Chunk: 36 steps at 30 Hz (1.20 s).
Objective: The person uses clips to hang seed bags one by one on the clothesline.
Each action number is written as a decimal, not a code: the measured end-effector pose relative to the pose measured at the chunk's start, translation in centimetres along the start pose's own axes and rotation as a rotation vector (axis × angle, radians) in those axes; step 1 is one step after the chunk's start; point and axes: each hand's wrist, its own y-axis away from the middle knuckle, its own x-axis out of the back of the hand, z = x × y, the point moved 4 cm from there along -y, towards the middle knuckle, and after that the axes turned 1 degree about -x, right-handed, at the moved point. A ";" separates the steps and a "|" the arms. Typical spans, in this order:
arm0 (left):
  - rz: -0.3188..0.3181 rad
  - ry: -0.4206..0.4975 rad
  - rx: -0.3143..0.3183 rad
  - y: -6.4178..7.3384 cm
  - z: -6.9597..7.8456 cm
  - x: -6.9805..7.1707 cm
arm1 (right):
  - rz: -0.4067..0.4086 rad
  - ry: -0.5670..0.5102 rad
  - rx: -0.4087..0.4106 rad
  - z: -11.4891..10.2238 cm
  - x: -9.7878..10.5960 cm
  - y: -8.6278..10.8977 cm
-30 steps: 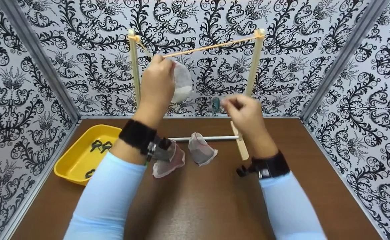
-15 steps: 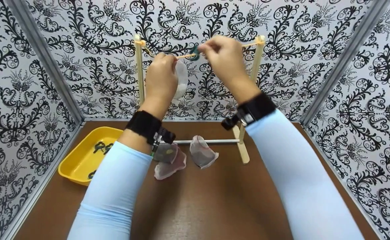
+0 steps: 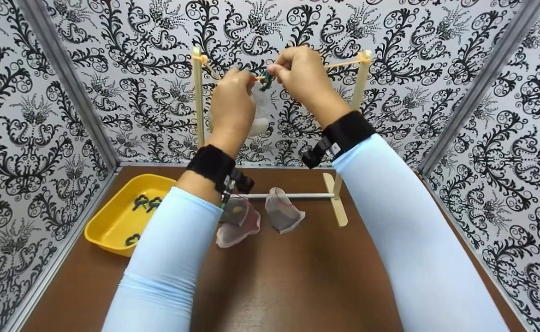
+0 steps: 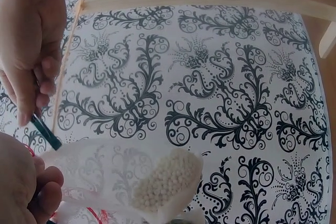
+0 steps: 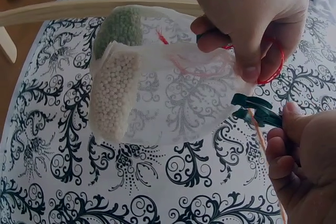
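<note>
My left hand [image 3: 234, 103] pinches the top of a sheer mesh drawstring bag [image 5: 168, 93] at the orange cord. White beads [image 4: 167, 179] fill the bag's bottom, and its red drawstring [image 5: 279, 56] loops around the left fingers. Behind it, in the right wrist view, hangs another mesh bag with green contents [image 5: 122, 29]. Between finger and thumb, my right hand [image 3: 303, 76] holds a dark green clothespin [image 5: 258, 109]. Its parted tips lie around the orange cord [image 3: 341, 63], right beside the bag's gathered top.
Wooden posts [image 3: 361, 87] carry the cord at both ends, joined low down by a white rod [image 3: 313, 196]. Several mesh bags [image 3: 284, 211] lie on the brown table [image 3: 274, 276]. A yellow tray [image 3: 95, 221] with several dark clothespins [image 3: 141, 202] stands at the left, partly behind my sleeve.
My right hand has risen up and left with the clothespin, from below the cord to the cord beside the left hand. The left hand has shifted slightly right, still gripping the bag.
</note>
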 end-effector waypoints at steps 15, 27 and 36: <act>0.047 -0.096 -0.068 1.1 -0.6 -1.1 | -0.209 0.039 -0.046 1.8 -1.4 1.1; 0.199 -0.091 -0.258 4.3 -0.7 -1.1 | -0.022 -0.259 0.079 6.3 0.9 6.9; 0.396 0.077 -0.373 8.2 -4.1 -0.1 | 0.019 -0.165 -0.116 18.2 1.6 13.2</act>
